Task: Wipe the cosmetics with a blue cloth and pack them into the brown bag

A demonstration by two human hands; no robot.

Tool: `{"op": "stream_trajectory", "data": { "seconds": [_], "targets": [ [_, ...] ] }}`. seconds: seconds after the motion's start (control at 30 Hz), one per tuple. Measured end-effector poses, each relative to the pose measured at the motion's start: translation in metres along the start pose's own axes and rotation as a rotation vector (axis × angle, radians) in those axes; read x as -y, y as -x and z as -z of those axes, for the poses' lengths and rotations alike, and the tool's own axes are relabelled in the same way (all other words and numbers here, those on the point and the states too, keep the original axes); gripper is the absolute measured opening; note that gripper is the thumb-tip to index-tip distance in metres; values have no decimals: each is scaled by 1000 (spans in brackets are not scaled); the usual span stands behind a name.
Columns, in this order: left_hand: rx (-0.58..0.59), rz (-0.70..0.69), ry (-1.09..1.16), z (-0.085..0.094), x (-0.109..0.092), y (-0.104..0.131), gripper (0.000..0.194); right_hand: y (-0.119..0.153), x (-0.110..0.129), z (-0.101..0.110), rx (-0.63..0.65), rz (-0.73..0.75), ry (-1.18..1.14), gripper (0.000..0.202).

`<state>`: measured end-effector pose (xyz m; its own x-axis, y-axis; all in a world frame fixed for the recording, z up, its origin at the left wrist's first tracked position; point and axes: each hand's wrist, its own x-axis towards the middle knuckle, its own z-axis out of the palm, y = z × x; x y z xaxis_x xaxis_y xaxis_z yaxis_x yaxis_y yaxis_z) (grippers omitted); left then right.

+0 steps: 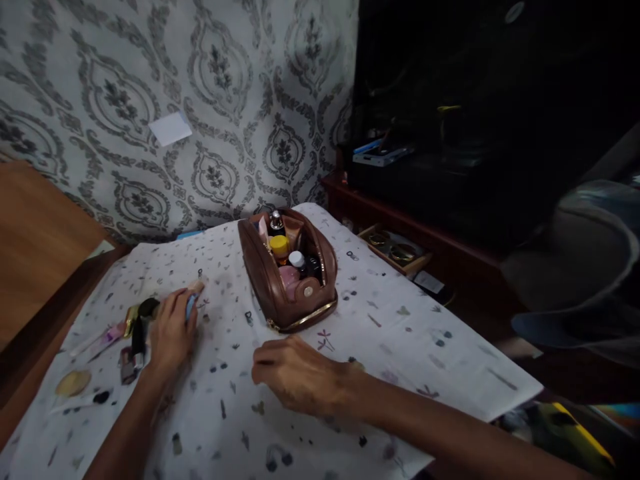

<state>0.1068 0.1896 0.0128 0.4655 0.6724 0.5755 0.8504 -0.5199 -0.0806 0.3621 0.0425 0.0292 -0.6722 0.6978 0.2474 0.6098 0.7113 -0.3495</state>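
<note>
On the left of the cloth, my left hand [173, 328] is closed around a small blue-and-beige item [191, 305], mostly covered by the fingers. Beside that hand lie a black tube [139, 343], a small dark pink bottle [127, 365], a gold-coloured piece [131, 320] and a pink-labelled tube [111, 335]. An unzipped brown toiletry bag [265, 283] stands ahead of my hands. Inside it are a yellow-capped bottle [279, 247], a white-capped bottle [297, 260] and a silver-topped dark bottle [276, 222]. Just in front of the bag, my right hand [300, 375] rests with its fingers curled under; their inside is hidden.
A patterned white cloth [230, 427] covers the table. Farther left lies a round beige pad [73, 383]. Patterned wallpaper rises behind. To the right are a dark cabinet with a small tray [400, 252] of round gold-rimmed things and a blurred cap-like object [590, 267].
</note>
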Motion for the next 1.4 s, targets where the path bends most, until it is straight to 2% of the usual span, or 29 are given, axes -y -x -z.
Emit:
{"op": "stream_trajectory", "data": {
  "seconds": [0.13,0.23,0.4,0.6,0.7,0.8,0.9,1.0,1.13,1.23,1.3,1.4],
  "targets": [
    [29,172,-195,-2,25,9,41,-15,-2,-16,-5,-78,-150,31],
    [108,244,-244,-6,37,18,44,-28,-2,-26,-61,-124,-253,32],
    [249,263,-230,-11,36,27,41,-57,7,-39,-56,-210,-379,33],
    [267,293,-133,-11,34,29,36,-91,22,-69,-68,-240,-574,36],
    [250,262,-53,-16,39,31,38,-94,25,-90,-121,-250,-691,35],
    [255,149,35,-23,40,33,45,-90,22,-105,-184,-245,-743,34],
    [246,33,128,-28,37,33,48,-84,18,-108,-179,-231,-773,35],
    [140,28,196,-26,38,32,47,-82,16,-107,-192,-198,-747,36],
    [3,204,157,-11,62,33,42,-82,15,-107,-219,-171,-718,36],
    [-49,455,74,2,94,36,40,-82,15,-109,-219,-166,-721,36],
    [-12,645,-4,6,114,41,38,-82,15,-109,-213,-164,-723,36],
    [72,742,-40,7,133,49,37,-82,15,-107,-210,-162,-718,36]
  ]
}}
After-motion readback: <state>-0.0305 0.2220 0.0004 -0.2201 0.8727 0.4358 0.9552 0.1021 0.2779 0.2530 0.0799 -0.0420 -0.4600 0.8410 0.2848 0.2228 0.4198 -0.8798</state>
